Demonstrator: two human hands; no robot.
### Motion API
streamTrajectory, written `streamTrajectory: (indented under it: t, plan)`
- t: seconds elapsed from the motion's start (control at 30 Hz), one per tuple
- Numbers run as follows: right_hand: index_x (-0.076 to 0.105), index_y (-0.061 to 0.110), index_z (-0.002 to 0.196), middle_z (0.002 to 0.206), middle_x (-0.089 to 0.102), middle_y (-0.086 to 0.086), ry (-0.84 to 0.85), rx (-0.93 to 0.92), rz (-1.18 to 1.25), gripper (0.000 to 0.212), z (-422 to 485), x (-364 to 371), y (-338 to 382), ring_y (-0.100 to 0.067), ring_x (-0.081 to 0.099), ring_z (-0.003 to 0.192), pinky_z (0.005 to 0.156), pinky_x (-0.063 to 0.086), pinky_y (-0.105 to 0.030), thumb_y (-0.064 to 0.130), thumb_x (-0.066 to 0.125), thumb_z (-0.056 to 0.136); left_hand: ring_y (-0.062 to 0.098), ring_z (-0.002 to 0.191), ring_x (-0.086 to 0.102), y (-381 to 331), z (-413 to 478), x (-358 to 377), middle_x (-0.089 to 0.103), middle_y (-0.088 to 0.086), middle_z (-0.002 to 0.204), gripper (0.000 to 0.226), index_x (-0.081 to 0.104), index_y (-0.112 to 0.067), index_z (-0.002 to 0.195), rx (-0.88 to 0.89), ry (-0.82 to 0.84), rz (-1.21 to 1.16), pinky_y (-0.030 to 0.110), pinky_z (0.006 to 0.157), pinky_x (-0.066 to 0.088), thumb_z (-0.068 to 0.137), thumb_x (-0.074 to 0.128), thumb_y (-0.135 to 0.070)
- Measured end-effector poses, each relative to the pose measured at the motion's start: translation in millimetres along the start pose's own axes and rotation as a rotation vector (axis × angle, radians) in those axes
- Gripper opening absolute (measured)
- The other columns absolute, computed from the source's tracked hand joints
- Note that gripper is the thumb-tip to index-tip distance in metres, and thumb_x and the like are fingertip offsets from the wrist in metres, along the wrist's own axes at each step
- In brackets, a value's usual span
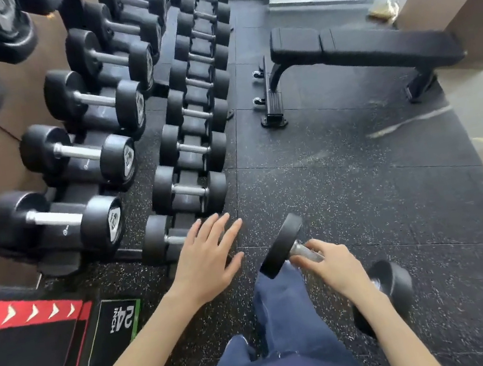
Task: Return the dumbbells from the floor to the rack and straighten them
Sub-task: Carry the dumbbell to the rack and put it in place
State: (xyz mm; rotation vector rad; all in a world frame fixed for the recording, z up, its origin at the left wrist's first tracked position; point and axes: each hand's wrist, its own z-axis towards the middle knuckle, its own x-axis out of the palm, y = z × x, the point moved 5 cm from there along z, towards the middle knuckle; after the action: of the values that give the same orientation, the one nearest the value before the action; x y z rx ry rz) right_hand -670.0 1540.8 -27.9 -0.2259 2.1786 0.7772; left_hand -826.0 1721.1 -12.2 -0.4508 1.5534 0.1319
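Black rubber-headed steel-handled dumbbell (280, 245) is gripped mid-handle by right hand (334, 267); left hand (206, 260) is held flat, fingers spread, over end black dumbbell (156, 239) on lower rack.

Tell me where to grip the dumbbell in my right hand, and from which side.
Take the dumbbell by its thin metal handle, midway between the two wide round heads, from above: the heads are too broad to wrap. The right hand curls round it there now; the left hand is open.
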Motion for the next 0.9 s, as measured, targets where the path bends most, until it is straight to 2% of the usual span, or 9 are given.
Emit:
streamTrajectory:
  t: [0.13, 0.27, 0.43, 0.7, 0.9]
  plan:
    - [0.058, 0.031, 0.103, 0.092, 0.067, 0.000, 0.012, -0.048, -0.027, 0.047, 63, -49, 8, -0.023, 0.061, 0.091, 0.075, 0.049, -0.035, 0.070, 0.052, 0.077, 0.026, 0.130, 0.042, 4, 71, -8, 0.050, 0.008, 0.138, 0.058, 0.044, -0.019, 0.139, -0.022, 0.005, 0.023, 0.045, 0.107, 0.028, 0.090, 0.034, -0.048]
    - [0.055, 0.029, 0.111, 0.097, 0.068, -0.002, 0.010, -0.110, -0.100, 0.052, 124, -109, 18, -0.024, 0.060, 0.095, 0.071, 0.044, -0.032, 0.069, 0.050, 0.079, 0.026, 0.130, 0.042, 3, 145, -21, 0.050, 0.008, 0.138, 0.059, 0.044, -0.019, 0.139, -0.053, -0.008, 0.019, 0.045, 0.106, 0.029, 0.089, 0.035, -0.048]
    - [0.055, 0.030, 0.106, 0.092, 0.068, -0.001, -0.016, -0.156, -0.166, 0.051, 187, -169, 21, -0.023, 0.062, 0.086, 0.071, 0.046, -0.032, 0.071, 0.049, 0.077, 0.028, 0.128, 0.045, 7, 217, -25, 0.052, 0.009, 0.136, 0.058, 0.046, -0.017, 0.138, -0.095, -0.034, 0.010, 0.045, 0.105, 0.028, 0.089, 0.035, -0.047]
    - [0.056, 0.031, 0.098, 0.086, 0.067, 0.004, 0.022, -0.133, -0.164, 0.049, 282, -211, 19, -0.019, 0.062, 0.079, 0.071, 0.049, -0.031, 0.073, 0.050, 0.075, 0.028, 0.126, 0.046, 26, 326, -21, 0.053, 0.009, 0.135, 0.058, 0.048, -0.017, 0.136, -0.089, -0.026, -0.001, 0.044, 0.105, 0.027, 0.088, 0.037, -0.046]
    - [0.056, 0.029, 0.096, 0.084, 0.065, 0.002, 0.038, -0.116, -0.182, 0.046, 370, -254, 45, -0.021, 0.060, 0.078, 0.067, 0.044, -0.030, 0.071, 0.051, 0.077, 0.028, 0.127, 0.046, 60, 436, -28, 0.053, 0.009, 0.134, 0.057, 0.047, -0.018, 0.137, -0.072, -0.037, -0.012, 0.044, 0.105, 0.027, 0.088, 0.037, -0.046]
